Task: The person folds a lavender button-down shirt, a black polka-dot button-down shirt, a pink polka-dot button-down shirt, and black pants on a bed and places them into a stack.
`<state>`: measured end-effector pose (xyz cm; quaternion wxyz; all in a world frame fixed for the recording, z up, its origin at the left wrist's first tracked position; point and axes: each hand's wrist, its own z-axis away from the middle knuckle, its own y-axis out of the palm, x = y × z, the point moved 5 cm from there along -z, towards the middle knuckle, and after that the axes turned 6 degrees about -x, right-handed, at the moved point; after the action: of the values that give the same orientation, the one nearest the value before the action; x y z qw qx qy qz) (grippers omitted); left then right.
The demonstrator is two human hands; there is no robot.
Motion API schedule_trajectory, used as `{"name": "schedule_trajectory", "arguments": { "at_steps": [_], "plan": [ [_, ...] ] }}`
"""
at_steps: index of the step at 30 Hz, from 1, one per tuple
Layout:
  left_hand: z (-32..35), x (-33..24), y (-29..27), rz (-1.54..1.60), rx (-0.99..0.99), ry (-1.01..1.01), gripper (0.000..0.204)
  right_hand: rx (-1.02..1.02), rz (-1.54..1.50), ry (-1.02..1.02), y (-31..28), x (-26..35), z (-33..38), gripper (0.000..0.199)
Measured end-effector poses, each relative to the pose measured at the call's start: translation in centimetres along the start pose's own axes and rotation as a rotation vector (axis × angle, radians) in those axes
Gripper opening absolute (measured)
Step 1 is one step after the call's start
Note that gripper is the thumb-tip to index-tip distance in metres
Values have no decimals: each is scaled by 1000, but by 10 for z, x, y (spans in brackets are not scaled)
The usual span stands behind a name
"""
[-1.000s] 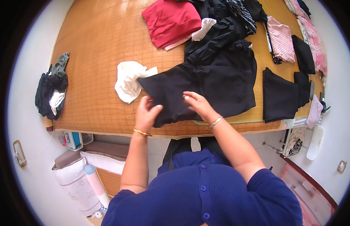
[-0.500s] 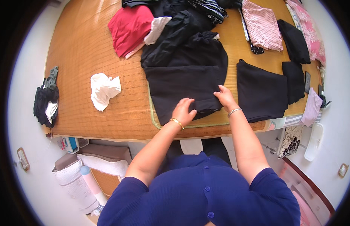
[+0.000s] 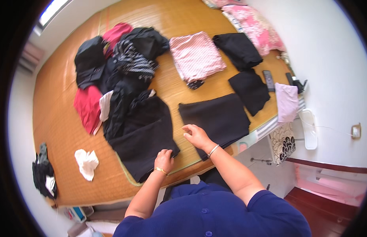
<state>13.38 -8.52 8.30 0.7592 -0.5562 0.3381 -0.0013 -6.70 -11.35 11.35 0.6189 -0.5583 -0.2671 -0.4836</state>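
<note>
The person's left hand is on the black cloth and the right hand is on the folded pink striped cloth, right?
Not quite. The left hand does rest on the black cloth, but the right hand touches the folded black garment, not the folded pink striped cloth, which lies farther up the woven mat. The head view shows this.

Small blue-and-white box (image 3: 77, 213) under the bed edge, lower left
</note>
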Motion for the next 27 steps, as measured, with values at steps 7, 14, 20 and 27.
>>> {"name": "schedule_trajectory", "arguments": {
  "at_steps": [7, 14, 20, 27],
  "plan": [
    [-110, -100, 19, 194, -91, 60, 27, -392, -116, -84, -180, -31, -63, 19],
    [-220, -190, 97, 585, -138, -251, 22, -577, 208, -185, -347, -100, -165, 19],
    [-324, -268, 118, 670, -108, -271, 19, -775, 486, -352, -438, -151, -255, 46],
    [-453, -331, 111, 712, -176, -191, 27, -839, 307, 8, -508, -232, -300, 44]
  ]
}}
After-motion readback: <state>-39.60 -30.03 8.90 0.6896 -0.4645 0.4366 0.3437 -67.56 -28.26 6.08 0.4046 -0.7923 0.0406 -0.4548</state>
